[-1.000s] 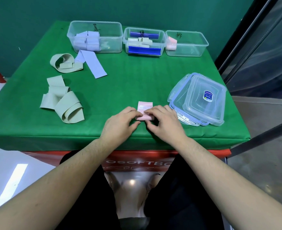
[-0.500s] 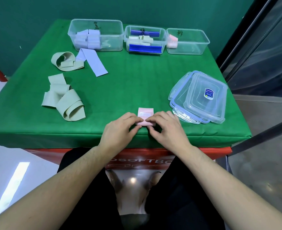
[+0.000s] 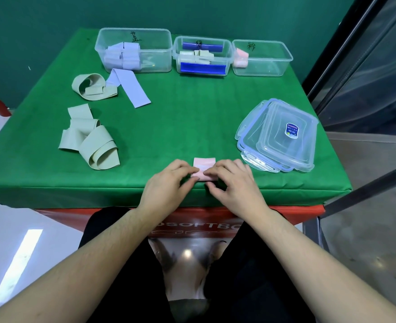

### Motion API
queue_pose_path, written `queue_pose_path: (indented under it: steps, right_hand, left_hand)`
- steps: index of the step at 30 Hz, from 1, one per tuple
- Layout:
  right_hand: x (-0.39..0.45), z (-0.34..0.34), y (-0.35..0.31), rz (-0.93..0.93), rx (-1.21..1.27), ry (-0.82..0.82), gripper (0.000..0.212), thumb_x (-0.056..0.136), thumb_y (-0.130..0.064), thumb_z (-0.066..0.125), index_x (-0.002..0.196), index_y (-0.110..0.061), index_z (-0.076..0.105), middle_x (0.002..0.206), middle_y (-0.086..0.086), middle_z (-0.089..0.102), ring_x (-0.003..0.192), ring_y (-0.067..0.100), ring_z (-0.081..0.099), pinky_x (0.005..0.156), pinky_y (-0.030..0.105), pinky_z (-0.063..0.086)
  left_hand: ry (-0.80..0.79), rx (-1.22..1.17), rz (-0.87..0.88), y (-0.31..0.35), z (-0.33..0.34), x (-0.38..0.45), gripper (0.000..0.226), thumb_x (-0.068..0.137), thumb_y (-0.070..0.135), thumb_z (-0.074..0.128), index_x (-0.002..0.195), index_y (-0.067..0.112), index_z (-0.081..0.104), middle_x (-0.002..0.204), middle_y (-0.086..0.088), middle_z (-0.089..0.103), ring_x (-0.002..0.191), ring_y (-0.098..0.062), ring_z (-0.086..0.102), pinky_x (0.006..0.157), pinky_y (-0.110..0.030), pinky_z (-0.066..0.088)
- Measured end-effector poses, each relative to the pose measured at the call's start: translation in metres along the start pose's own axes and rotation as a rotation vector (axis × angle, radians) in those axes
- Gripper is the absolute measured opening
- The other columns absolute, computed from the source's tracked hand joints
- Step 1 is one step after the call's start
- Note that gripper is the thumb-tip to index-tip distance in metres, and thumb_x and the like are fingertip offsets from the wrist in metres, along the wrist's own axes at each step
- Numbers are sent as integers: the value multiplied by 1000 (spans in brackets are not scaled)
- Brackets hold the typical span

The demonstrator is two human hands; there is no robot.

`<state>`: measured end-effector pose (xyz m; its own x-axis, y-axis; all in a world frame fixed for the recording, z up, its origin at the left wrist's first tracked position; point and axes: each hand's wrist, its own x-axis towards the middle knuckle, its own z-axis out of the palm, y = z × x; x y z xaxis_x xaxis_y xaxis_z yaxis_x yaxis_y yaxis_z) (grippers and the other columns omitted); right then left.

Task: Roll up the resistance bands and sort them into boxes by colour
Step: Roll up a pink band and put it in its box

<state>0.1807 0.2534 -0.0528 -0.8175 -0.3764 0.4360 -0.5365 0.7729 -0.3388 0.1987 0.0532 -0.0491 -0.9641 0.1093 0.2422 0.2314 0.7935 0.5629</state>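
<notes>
Head | lilac box (image 3: 159,50): rolls | pink box (image 3: 269,59): one roll

Both forearms reach forward side by side; the left hand (image 3: 166,183) and right hand (image 3: 233,183) meet, curled fingers (image 3: 187,170) pinching together.

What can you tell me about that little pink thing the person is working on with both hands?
The pink band is a flat strip of soft, stretchy-looking material, pale pink, partly rolled. The rolled end lies nearest the person and a short flat tail points away from them. It rests on the green table cover near its front edge. The left hand and the right hand pinch the roll from either side, fingertips on top.
</notes>
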Motion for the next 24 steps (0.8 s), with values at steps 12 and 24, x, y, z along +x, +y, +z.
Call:
queue_pose_path:
  steps: [12,24]
  right_hand:
    - [7,2,1,58,-12,-24,27,85,-38,60,110,-31,69,104,-12,59,93,20,50,81,40,42]
    - [19,5,7,66,-45,-28,28,86,-40,60,111,-30,71,99,-12,60,93,17,46,78,31,32]
  left_hand:
    - [7,94,26,2,3,4,24,89,38,65,114,37,65,113,20,56,83,-12,63,62,-28,47]
    - [46,133,64,6,5,7,26,91,35,63,117,34,62,118,18,52,79,-17,63,58,-30,49]
